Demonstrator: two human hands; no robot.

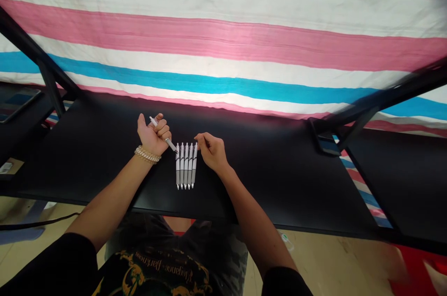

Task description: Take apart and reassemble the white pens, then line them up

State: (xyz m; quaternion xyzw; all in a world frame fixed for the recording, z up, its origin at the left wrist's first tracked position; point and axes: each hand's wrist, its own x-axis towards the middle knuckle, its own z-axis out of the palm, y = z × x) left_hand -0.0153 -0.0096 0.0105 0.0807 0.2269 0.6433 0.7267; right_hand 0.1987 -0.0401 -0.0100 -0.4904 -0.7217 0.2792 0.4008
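My left hand (155, 133) is turned palm up, its fingers curled around a white and grey pen (171, 145) that slants down to the right. A beaded bracelet (147, 154) circles that wrist. Several matching click pens (186, 164) lie side by side on the black table (268, 170), metal tips toward me. The held pen's lower end is close to the leftmost top. At the row's right side is my right hand (211, 150), fingers bent and closed, fingertips at the top of the last pen. Whether they grip anything is hidden.
A striped pink, white and blue sheet (223, 39) hangs behind the table. Black slanted supports (50, 84) stand at both sides. A dark phone-like object (328, 144) lies by the right support, and a small brown-and-white item (12, 166) at far left.
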